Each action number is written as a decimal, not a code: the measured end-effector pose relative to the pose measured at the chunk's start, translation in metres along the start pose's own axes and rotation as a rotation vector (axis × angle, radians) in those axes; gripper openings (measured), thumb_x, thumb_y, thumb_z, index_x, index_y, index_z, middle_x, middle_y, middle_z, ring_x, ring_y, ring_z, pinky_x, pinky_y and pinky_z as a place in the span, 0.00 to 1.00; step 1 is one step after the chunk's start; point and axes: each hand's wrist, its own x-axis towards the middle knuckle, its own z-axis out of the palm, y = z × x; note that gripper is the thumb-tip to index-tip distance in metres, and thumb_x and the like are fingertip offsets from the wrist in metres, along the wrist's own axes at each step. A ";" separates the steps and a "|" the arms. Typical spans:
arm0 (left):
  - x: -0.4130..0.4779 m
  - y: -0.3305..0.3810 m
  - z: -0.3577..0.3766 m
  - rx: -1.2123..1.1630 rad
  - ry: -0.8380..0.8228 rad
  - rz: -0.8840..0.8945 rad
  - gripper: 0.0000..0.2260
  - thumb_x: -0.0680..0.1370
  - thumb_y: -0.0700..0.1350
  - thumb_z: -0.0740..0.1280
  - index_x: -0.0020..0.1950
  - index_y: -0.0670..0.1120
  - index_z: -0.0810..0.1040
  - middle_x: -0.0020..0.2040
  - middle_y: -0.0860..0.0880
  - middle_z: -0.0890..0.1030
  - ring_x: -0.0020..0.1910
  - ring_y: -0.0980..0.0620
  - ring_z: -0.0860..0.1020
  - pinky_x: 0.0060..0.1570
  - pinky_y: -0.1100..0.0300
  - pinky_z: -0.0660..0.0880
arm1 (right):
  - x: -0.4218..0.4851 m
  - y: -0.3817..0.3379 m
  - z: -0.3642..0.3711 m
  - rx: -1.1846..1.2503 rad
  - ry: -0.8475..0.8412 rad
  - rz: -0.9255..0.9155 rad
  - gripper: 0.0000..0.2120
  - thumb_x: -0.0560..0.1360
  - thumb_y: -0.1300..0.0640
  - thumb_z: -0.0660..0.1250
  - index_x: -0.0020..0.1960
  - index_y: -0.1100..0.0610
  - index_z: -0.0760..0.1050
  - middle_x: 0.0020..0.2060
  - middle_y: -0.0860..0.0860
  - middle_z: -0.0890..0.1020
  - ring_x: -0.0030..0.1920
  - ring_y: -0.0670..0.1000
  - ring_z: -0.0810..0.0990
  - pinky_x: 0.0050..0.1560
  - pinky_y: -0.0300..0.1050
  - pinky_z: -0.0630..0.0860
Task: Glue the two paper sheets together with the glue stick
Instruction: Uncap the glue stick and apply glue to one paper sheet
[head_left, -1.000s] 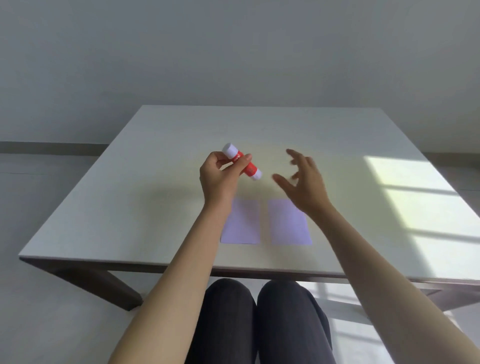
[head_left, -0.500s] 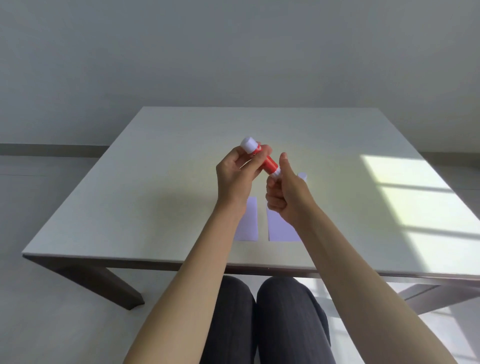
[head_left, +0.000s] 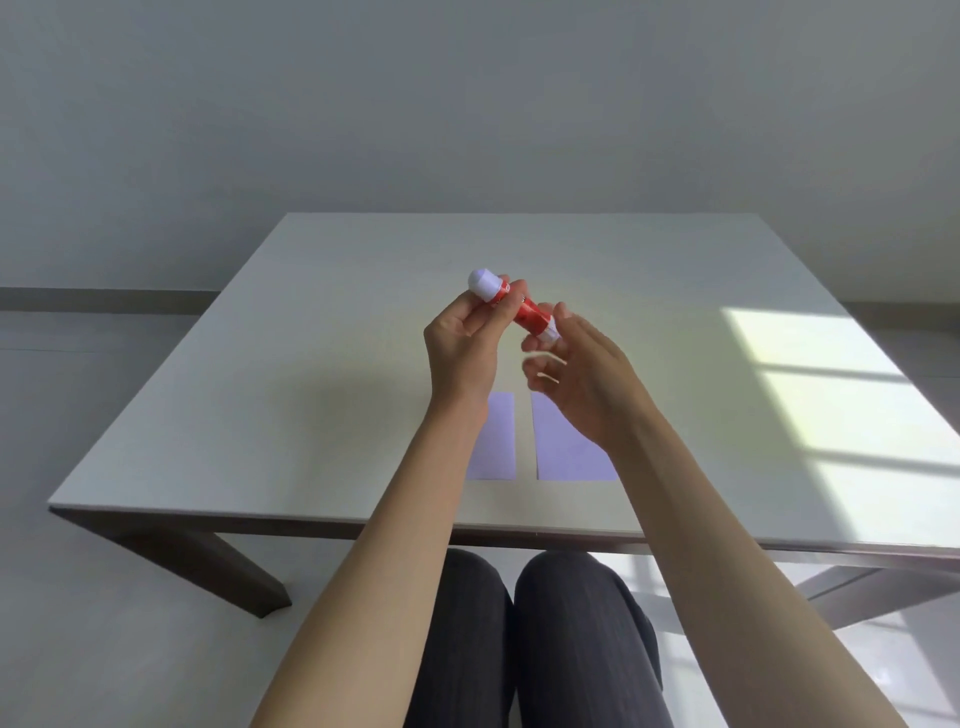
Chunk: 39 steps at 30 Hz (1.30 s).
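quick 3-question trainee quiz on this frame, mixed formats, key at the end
1. True or false: the glue stick is lying on the table.
2. Which hand grips the red barrel of the glue stick? A) left hand B) right hand C) neither
3. Fill in: the two purple paper sheets, left sheet and right sheet, lie side by side with a narrow ___ between them.

Key
1. False: it is held in the air above the table.
2. A. The left hand grips the barrel; the right hand's fingertips are at the lower white end, and whether they pinch it is hard to tell.
3. gap: they are flat and do not overlap.
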 end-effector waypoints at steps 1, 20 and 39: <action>0.001 0.000 -0.001 -0.002 0.007 0.004 0.03 0.71 0.44 0.73 0.37 0.51 0.84 0.47 0.45 0.85 0.52 0.47 0.82 0.59 0.57 0.74 | -0.001 0.000 -0.001 0.035 -0.037 -0.052 0.09 0.79 0.54 0.61 0.52 0.58 0.74 0.30 0.50 0.77 0.28 0.48 0.74 0.31 0.38 0.72; 0.009 -0.014 -0.016 -0.049 -0.188 -0.026 0.07 0.70 0.44 0.71 0.47 0.48 0.83 0.46 0.50 0.87 0.54 0.47 0.82 0.66 0.50 0.71 | -0.006 0.001 0.008 0.044 0.102 0.282 0.23 0.78 0.42 0.57 0.32 0.57 0.71 0.15 0.46 0.62 0.15 0.45 0.58 0.17 0.35 0.57; 0.014 -0.009 -0.065 0.389 -0.452 0.001 0.19 0.77 0.44 0.66 0.67 0.55 0.71 0.66 0.58 0.73 0.63 0.71 0.70 0.57 0.77 0.68 | -0.005 0.003 0.015 0.196 0.108 -0.084 0.04 0.76 0.57 0.66 0.43 0.55 0.78 0.24 0.47 0.75 0.24 0.45 0.72 0.25 0.36 0.71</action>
